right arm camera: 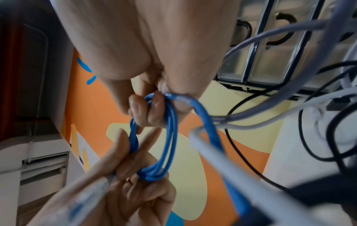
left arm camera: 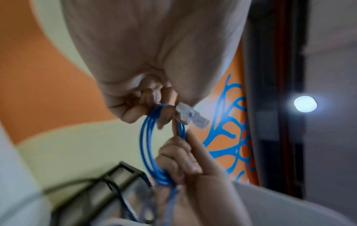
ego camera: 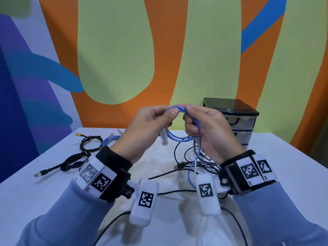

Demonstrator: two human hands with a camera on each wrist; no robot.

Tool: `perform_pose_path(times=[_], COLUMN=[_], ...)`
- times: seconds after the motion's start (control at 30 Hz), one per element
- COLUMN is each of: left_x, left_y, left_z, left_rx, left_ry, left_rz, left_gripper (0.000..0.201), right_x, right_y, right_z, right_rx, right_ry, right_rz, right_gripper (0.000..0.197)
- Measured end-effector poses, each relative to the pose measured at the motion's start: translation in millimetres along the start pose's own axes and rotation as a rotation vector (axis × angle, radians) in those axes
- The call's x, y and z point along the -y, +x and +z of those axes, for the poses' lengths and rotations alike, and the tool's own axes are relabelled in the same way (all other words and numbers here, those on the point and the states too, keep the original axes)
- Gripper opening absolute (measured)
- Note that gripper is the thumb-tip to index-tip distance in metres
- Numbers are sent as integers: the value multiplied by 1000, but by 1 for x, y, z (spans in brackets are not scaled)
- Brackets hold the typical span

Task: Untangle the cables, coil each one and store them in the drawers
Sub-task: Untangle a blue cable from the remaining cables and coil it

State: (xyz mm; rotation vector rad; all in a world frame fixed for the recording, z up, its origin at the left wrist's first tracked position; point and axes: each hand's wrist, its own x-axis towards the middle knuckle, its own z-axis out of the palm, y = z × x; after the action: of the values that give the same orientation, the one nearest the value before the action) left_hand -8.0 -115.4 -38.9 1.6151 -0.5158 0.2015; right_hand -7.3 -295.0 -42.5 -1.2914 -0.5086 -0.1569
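Note:
Both my hands are raised over the white table (ego camera: 266, 157) and hold one blue network cable (ego camera: 179, 138) wound into a small coil (left arm camera: 146, 145) of a few loops. My left hand (ego camera: 170, 116) pinches the top of the coil between thumb and fingers, and the clear plug (ego camera: 164, 139) hangs just below it. My right hand (ego camera: 190, 118) grips the coil's right side (right arm camera: 170, 137) with curled fingers. The cable's tail (ego camera: 190, 173) drops from my right hand into a tangle of black and grey cables (ego camera: 195, 160) on the table.
A small drawer unit (ego camera: 237, 121) with a black top and closed clear drawers stands at the back right. On the left of the table lie a coiled black cable (ego camera: 89, 142) with a yellow plug, another blue cable (ego camera: 110, 139) and a bundled black cable (ego camera: 71, 162).

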Motion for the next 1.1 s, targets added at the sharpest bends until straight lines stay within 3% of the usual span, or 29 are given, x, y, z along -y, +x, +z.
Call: perform_pose_path(times=[0.07,0.13,0.4,0.53,0.63,0.8,0.87,0.93,1.1], left_x=[4,4,-5,-6,-6,2,4,4,6], left_y=[1,2,4,3,4,3,0,-1,2], left_z=[-4,-6,-9,-10,-8,-6,-4,-2,3], left_rx=[-16,-28,-94,-126,-212,-338,-370,-372,-312], left_ry=[122,106,-525,-625,-455,196,340,334,92], left_rz=[12,-22,-119,-158,-77,153,193,208,116], left_gripper=[31,34,30,35,38,47,51,52,45], right_x=[-1,-2,-10,-9,-6,5,5,2,-11], right_y=[1,1,0,0,0,-4,-6,-7,-9], right_z=[-2,-3,-1,-3,-2,-5,-3,1,11], right_rx=[5,6,-5,-36,-39,79,154,200,128], right_ry=[18,9,-159,-178,-176,-1,15,-22,-87], right_rz=[12,-5,-3,14,54,84,101,96,28], right_gripper=[27,26,25,24,21,16,14,12,25])
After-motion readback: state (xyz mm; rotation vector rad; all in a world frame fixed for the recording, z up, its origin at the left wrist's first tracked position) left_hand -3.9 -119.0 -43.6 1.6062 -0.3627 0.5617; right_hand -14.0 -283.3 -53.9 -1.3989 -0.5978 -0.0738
